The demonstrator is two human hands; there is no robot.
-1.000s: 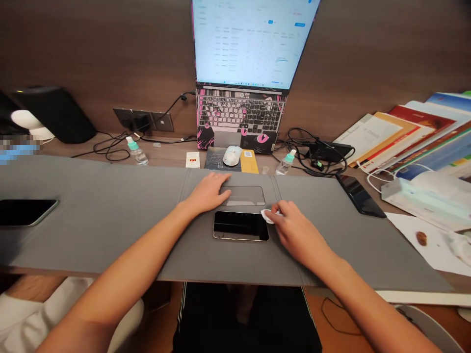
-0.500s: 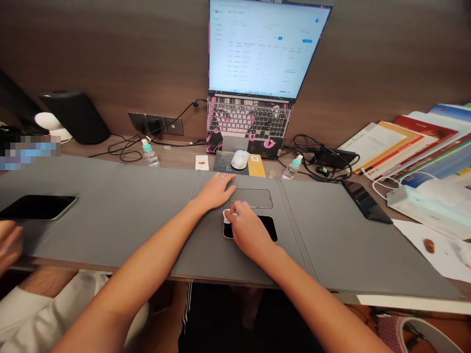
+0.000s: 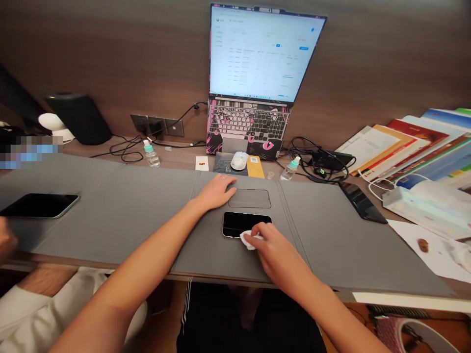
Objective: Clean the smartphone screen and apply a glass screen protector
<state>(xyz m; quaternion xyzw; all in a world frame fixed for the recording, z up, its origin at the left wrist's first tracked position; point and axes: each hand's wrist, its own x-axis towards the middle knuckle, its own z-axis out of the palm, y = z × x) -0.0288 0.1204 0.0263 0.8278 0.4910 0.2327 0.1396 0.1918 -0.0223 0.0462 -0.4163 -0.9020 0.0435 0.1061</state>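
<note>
A smartphone [image 3: 235, 224] with a dark screen lies face up on the grey desk mat [image 3: 147, 211]. My right hand [image 3: 274, 245] pinches a white tissue [image 3: 250, 239] at the phone's near edge. Just beyond the phone lies a clear screen protector [image 3: 250, 198] with a dark border. Resting on the mat at its left end is my left hand [image 3: 216, 190], fingers stretched out and holding nothing.
Behind the mat stands an open laptop [image 3: 250, 117], a mouse [image 3: 239, 161] in front of it. Two small spray bottles [image 3: 152, 156] flank it. At right are a dark tablet-like device [image 3: 362, 202] and leaning folders [image 3: 405, 142]. Another person's hand [image 3: 6, 240] is near a phone [image 3: 40, 205] at left.
My right hand has moved with the tissue from the phone's left end to its near edge, towards me, uncovering most of the screen. My left hand stays in place.
</note>
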